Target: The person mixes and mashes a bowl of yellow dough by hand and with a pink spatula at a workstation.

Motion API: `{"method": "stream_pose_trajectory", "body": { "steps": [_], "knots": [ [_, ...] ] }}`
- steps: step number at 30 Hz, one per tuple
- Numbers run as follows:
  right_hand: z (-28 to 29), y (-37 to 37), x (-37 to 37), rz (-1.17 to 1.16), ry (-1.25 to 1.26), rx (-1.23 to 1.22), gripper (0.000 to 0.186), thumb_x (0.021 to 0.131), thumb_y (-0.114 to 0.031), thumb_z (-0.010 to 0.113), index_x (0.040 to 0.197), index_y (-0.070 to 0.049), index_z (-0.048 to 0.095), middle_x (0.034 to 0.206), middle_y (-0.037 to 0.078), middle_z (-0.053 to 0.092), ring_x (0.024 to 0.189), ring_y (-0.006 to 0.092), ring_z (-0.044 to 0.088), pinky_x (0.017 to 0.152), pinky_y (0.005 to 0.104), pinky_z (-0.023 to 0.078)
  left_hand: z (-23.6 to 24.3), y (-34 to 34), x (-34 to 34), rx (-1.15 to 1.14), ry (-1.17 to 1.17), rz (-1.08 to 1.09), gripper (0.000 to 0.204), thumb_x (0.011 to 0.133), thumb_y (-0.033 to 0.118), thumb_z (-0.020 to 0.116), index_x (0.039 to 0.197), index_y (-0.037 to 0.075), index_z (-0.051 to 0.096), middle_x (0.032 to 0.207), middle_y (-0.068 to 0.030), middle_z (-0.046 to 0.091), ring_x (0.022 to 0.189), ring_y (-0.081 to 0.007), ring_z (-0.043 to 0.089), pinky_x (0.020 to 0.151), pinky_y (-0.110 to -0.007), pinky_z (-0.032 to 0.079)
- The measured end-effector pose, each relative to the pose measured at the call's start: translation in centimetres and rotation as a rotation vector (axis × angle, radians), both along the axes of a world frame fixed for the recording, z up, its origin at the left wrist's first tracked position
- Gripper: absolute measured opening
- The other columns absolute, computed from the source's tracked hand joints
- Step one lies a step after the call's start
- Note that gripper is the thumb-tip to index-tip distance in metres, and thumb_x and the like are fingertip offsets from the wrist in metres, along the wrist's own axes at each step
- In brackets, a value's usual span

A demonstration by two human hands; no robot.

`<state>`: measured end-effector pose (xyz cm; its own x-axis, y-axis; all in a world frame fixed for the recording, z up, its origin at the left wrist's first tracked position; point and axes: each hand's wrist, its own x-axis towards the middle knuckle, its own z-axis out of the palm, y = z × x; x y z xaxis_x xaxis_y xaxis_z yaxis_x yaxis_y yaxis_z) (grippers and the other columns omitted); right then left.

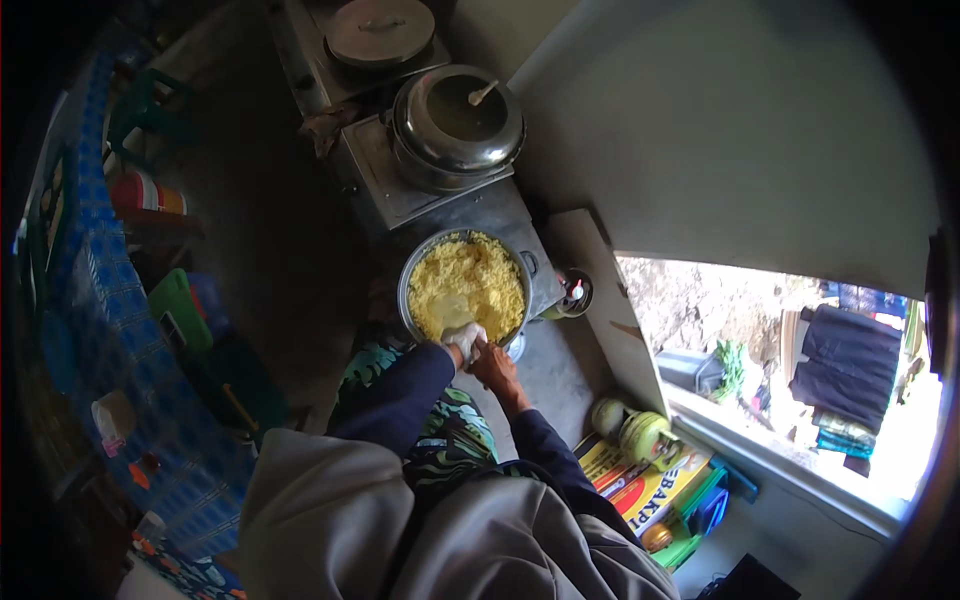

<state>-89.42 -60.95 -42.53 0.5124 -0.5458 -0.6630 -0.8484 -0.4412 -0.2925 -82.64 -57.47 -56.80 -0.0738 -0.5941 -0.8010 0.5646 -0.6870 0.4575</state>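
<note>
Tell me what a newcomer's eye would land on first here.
The bright yellow food in the round pot near the centre would probably catch the eye first, with the left hand and right hand close together at its near edge. Next come the sunlit opening at right and the shiny metal pot on the stove farther ahead.

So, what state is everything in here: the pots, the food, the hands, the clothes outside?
Near pot: uncovered, upright.
Yellow food: loose, filling much of the near pot.
Left hand: covered in something white, over the pot's near side; grip unclear.
Right hand: bare, up against the left hand.
Large steel pot: upright; covered or not, unclear.
Farthest lid: on, handle up.
Dark garment: hanging.
</note>
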Motion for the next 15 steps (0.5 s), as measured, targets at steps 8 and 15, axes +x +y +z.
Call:
{"method": "stream_pose_trajectory", "body": {
  "steps": [8,15],
  "knots": [
    [5.9,-5.7,5.2,0.603,0.019,-0.236,0.049,0.075,-0.010,0.052,0.122,-0.004,0.041,0.077,0.016,0.063,0.068,0.0306,0.063,0.053,0.0413,0.047,3.0,-3.9,1.8,-0.455,0.603,0.646,0.007,0.076,0.007,0.051,0.071,0.011,0.055,0.077,-0.0055,0.058,0.070,-0.0153,0.055,0.063,-0.029,0.046],
    [-2.7,-0.6,3.0,-0.079,-0.049,-0.256,0.056,0.077,-0.015,0.049,0.131,-0.005,0.036,0.081,0.023,0.062,0.076,0.0383,0.061,0.063,0.0479,0.048,-0.2,-4.5,2.8,0.113,-0.405,-0.061,0.022,0.073,0.019,0.056,0.055,0.007,0.058,0.054,-0.0030,0.057,0.052,-0.0156,0.057,0.048,-0.028,0.045]
  ]
}}
